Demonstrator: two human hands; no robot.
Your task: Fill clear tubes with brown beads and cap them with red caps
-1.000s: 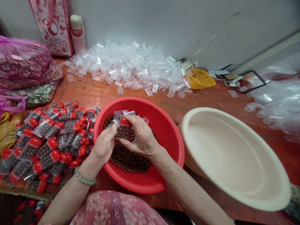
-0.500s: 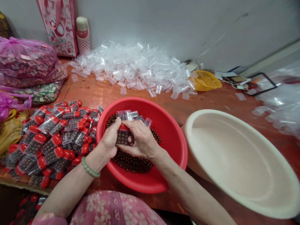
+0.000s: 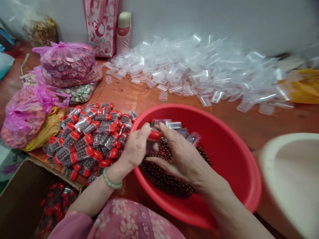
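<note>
Under the grey wall, the table bears a heap of empty-looking cases, presumably left to do. Beside the basin, many filled packs look done. Fingers closed, the left hand grips another pack above the beads; whether the right hand holds it too, I can't tell.

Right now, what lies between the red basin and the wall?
From the basin back, the head view shows a strip of table, then a heap of clear cases.

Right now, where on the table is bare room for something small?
The table is bare between the clear cases and the red basin, and on towards the cream basin. It is crowded left of the red basin, with red-capped cases.
</note>
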